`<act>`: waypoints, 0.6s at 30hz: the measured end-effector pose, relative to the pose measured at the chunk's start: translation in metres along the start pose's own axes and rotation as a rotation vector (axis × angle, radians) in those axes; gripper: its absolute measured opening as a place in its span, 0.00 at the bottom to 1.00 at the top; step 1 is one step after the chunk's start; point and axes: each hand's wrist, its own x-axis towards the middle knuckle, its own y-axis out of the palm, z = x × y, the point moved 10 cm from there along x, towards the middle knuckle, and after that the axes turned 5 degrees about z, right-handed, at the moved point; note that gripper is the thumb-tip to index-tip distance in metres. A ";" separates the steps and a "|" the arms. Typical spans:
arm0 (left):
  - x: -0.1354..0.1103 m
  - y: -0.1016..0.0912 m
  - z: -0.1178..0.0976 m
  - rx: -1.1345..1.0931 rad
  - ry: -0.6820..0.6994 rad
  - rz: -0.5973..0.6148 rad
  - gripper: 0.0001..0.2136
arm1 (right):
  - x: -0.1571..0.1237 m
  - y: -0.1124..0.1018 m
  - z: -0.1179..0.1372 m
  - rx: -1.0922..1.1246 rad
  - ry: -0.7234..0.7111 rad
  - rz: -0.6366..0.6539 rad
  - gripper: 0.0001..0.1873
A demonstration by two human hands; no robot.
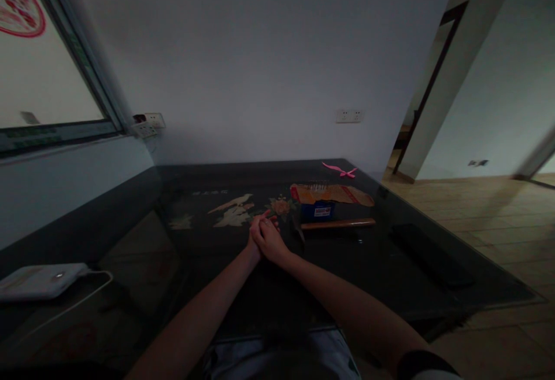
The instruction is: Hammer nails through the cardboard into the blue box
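Note:
My left hand (255,233) and my right hand (271,240) are clasped together above the dark glossy tabletop, the right lying partly over the left. The fingers of both are closed, and nothing shows between them. Just right of my hands lies a hammer (338,225), its dark head toward me and its wooden handle pointing right. Behind the hammer stands a small blue box (321,211) with a label. A torn piece of brown and red cardboard (347,195) rests over the box, with several thin upright metal pieces, perhaps nails, at its back.
A pink ribbon (342,170) lies at the table's far right corner. On the right is a long black flat object (429,255). A white device (43,281) with a cable sits at left. The table (347,270) meets a wall with sockets (349,116).

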 end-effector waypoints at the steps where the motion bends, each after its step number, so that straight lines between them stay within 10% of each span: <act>1: 0.000 0.001 0.000 -0.017 0.002 0.005 0.14 | 0.000 0.000 0.000 0.003 0.002 -0.002 0.15; 18: -0.001 0.002 0.000 -0.054 0.004 0.006 0.15 | 0.000 -0.001 0.001 0.018 0.002 -0.006 0.14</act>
